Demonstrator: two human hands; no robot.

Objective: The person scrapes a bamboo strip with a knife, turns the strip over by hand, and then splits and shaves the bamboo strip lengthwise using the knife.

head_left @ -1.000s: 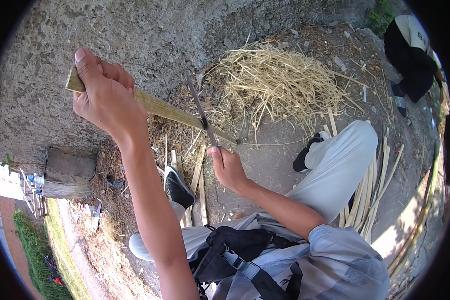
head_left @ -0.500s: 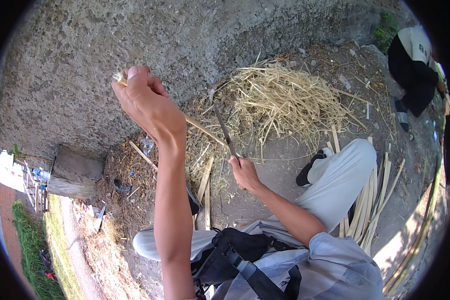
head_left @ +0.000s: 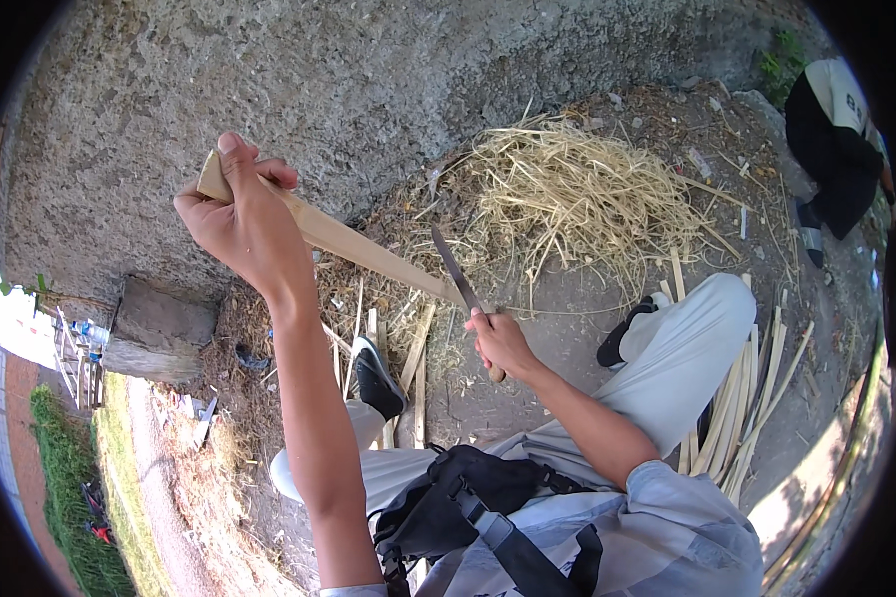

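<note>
My left hand [head_left: 254,229] is raised toward the wall, its fingers closed around the far end of a flat, pale bamboo strip [head_left: 363,252]. The strip slants down to the right, broad side showing. Its lower end meets the blade of a knife [head_left: 452,265] close to my right hand [head_left: 503,343]. That hand is wrapped round the knife's wooden handle, the dark blade pointing up and left. Whether the blade bites into the strip, I cannot tell. Beyond the knife lies a heap of thin bamboo shavings [head_left: 587,194].
A rough concrete wall [head_left: 299,80] rises ahead. Long bamboo strips [head_left: 735,408] lie beside my right knee, and shorter strips [head_left: 418,358] near my left shoe [head_left: 376,380]. A concrete block [head_left: 159,333] stands at the left. Another person [head_left: 836,149] is at the far right.
My left hand has moved left and turned, so the strip now shows its broad face instead of its narrow edge. My right hand with the knife has shifted slightly right and down.
</note>
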